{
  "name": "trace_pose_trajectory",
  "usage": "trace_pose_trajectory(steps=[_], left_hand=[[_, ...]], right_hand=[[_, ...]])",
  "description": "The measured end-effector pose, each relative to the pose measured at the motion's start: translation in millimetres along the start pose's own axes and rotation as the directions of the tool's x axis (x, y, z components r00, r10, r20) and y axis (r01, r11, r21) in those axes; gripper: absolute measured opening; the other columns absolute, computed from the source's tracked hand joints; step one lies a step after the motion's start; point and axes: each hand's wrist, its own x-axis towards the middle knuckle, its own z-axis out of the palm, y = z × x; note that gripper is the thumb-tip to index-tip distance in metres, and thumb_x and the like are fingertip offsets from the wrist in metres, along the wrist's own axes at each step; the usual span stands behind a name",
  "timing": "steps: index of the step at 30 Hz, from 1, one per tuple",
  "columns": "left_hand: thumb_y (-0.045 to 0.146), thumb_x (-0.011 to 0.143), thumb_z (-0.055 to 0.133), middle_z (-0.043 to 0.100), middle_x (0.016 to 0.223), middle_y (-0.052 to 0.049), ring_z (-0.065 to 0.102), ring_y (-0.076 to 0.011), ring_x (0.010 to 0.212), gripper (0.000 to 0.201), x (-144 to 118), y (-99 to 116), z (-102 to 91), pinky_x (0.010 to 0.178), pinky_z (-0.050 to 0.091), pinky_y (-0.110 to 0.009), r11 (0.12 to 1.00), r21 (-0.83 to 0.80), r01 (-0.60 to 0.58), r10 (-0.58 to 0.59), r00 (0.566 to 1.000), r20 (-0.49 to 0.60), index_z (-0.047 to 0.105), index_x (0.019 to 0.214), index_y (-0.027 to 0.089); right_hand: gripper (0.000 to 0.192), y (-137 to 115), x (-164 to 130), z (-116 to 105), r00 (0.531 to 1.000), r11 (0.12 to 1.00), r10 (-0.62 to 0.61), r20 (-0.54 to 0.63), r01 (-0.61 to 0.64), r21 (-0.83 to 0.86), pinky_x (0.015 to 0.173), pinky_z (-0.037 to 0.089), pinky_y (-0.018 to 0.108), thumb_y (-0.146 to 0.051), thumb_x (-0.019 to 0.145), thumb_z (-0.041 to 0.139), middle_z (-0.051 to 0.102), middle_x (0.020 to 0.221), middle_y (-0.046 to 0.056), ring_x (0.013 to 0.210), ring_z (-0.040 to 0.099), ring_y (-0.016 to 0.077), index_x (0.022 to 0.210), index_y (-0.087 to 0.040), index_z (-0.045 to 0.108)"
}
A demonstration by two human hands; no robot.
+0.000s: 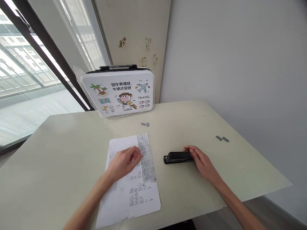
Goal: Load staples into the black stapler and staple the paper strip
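My left hand [126,162] is above a sheet of printed paper [117,201], its fingers curled in and thumb near the fingertips. Anything pinched there is too small to make out. Along the paper's upper right edge runs a dense band of grey, staple-like marks [146,159]. To the right of the sheet, a black stapler [178,156] lies on its base with its front end pointing left. My right hand [200,161] has its fingers closed around the stapler's rear end.
A white cartoon-printed case [120,95] in clear plastic stands at the table's back. Small grey strips, like staple strips, lie near the case [143,124] and at the right [218,138]. A wall [235,57] borders the right side; a window [21,64] is at the left.
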Motion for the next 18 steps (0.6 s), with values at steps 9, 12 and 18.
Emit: trace_pose_trajectory(steps=[9,12,18], left_hand=[[0.048,0.101,0.065,0.068,0.098,-0.002,0.064,-0.0166,0.071,0.029,42,55,74.3,0.055,0.039,-0.027,0.956,0.124,-0.268,0.27,0.963,-0.003,0.066,0.112,0.022],[0.042,0.106,0.059,0.069,0.097,-0.003,0.068,-0.0189,0.079,0.023,44,53,78.7,0.055,0.039,-0.028,0.946,0.142,-0.292,0.298,0.954,-0.02,0.068,0.102,0.021],[0.045,0.108,0.053,0.07,0.094,-0.002,0.068,-0.0179,0.079,0.027,22,32,54.0,0.059,0.045,-0.027,0.955,0.124,-0.271,0.277,0.96,-0.04,0.069,0.105,0.023]], right_hand=[[0.043,-1,-9,0,0.995,0.99,-0.077,0.071,0.085,-0.11,0.104,0.05,0.045,-0.06,0.1,0.055,0.066,0.134,0.008,0.123,0.06,0.0297,0.13,-0.03,0.061],[0.041,-3,-10,1,0.994,0.984,-0.081,0.074,0.091,-0.15,0.1,0.052,0.045,-0.06,0.098,0.059,0.068,0.128,0.007,0.116,0.062,0.03,0.127,-0.031,0.062],[0.038,-1,-8,2,0.997,0.988,-0.036,0.062,0.044,-0.146,0.095,0.053,0.043,-0.061,0.098,0.058,0.07,0.122,0.005,0.111,0.063,0.0289,0.122,-0.031,0.063]])
